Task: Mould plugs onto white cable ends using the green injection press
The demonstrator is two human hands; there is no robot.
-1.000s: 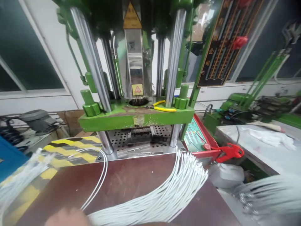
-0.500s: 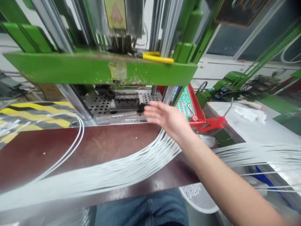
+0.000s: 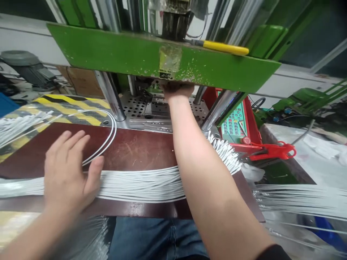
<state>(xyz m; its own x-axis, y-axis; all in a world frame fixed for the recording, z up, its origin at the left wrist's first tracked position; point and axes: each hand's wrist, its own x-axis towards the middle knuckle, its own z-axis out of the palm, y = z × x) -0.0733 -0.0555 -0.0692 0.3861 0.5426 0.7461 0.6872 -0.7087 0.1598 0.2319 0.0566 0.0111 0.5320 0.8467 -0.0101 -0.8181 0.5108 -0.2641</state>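
My left hand point(image 3: 70, 166) is over a long bundle of white cables point(image 3: 141, 184) on a brown board point(image 3: 135, 151). Its fingers are spread, with the thumb apart; whether the palm touches the cables cannot be told. Deep inside a green press, my right hand point(image 3: 177, 90) reaches up under the front plate point(image 3: 108, 54), which hides its fingers. Below it, a metal mold block point(image 3: 158, 107) rests on a perforated metal bed point(image 3: 132, 108). To the left, white cables point(image 3: 112, 124) loop from the yellow-black striped surface onto the board.
Yellow-handled pliers point(image 3: 225, 47) lie atop the green plate. Steel columns point(image 3: 110, 95) flank the bed. Right of it stand a red-framed keypad point(image 3: 233, 121) and a red air gun point(image 3: 273, 151). More white cables point(image 3: 298, 200) span the right side; a grey motor point(image 3: 25, 68) stands back left.
My right hand has moved from in front of the press to up beneath its green plate. My left hand has come into view over the cables. The camera view has shifted.
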